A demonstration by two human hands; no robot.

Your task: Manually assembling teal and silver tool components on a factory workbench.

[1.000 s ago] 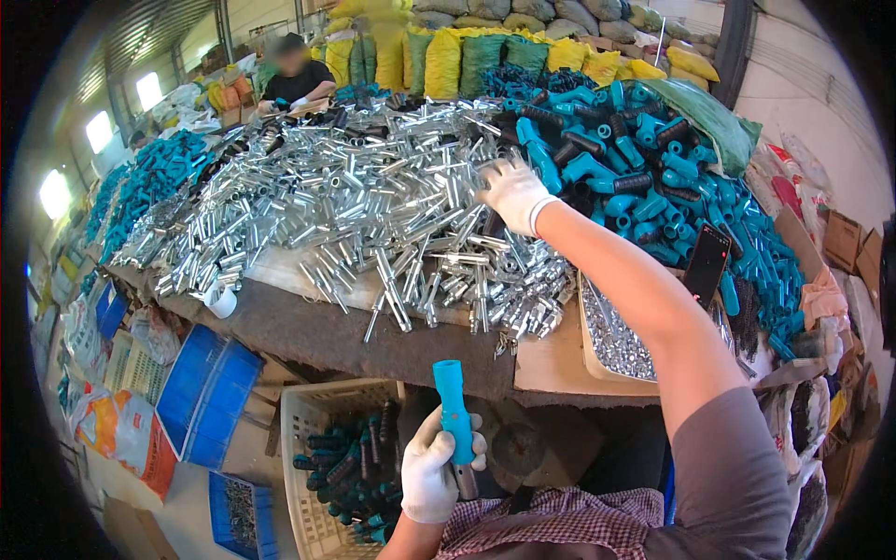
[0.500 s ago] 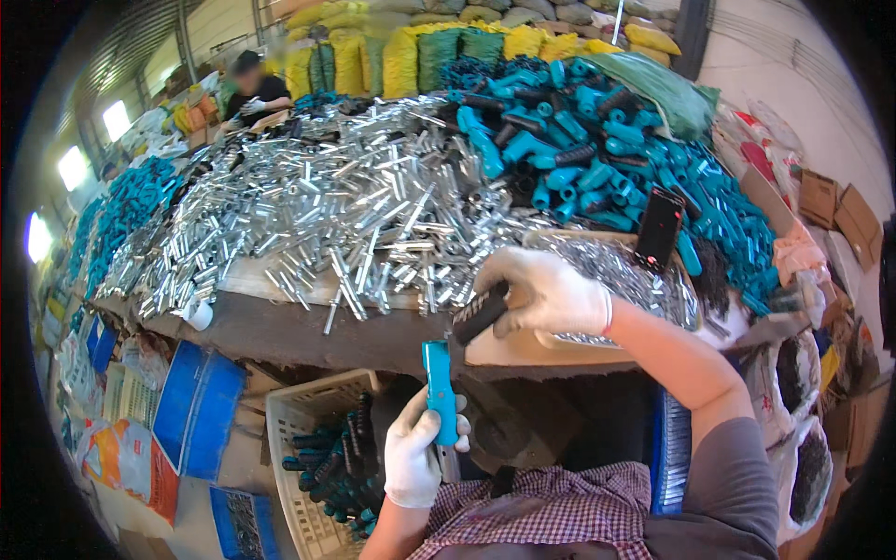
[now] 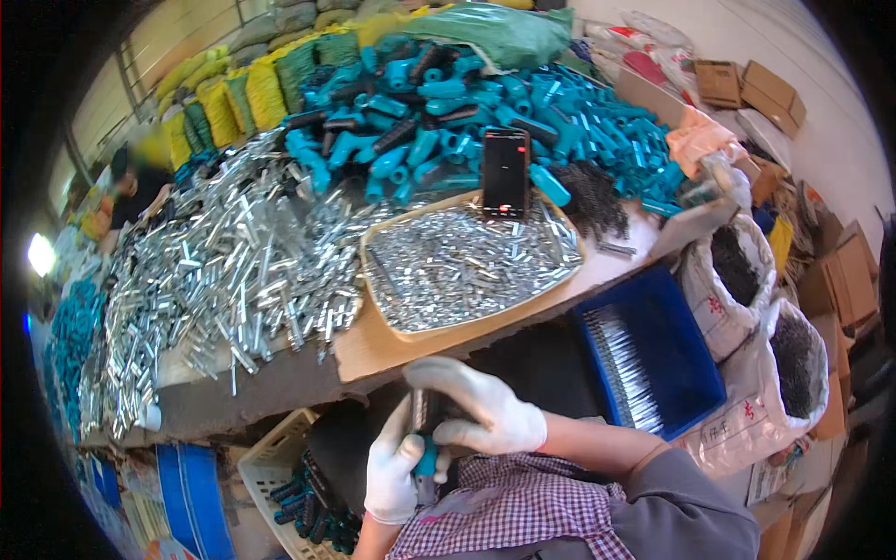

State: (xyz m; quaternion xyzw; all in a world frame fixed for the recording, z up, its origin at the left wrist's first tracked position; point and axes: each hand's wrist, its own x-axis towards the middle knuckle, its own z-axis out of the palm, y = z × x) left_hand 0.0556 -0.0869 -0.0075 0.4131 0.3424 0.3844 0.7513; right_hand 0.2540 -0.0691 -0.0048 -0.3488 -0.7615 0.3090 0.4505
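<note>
Both my hands wear white gloves and meet in front of my checked apron. My left hand (image 3: 390,474) is closed around a teal plastic handle (image 3: 427,460), held upright. Against its top end stands a black ribbed grip piece (image 3: 424,411). My right hand (image 3: 495,413) closes on this black piece from the right, fingers curled over its top. The gloves cover much of both parts, so how far one sits on the other cannot be told. Just beyond the hands, an oval tray (image 3: 366,271) of small metal pieces stands on the table.
Shiny metal tubes (image 3: 224,271) heap across the table's left; teal handles (image 3: 420,103) pile up behind. A phone (image 3: 505,173) stands at the tray's back. To the right are a blue bin (image 3: 691,373) and open white sacks (image 3: 737,420). A cream crate (image 3: 266,467) sits low left.
My right hand has brought the black grip piece down and left, onto the top of the teal handle in my left hand. The view has turned to the right.
</note>
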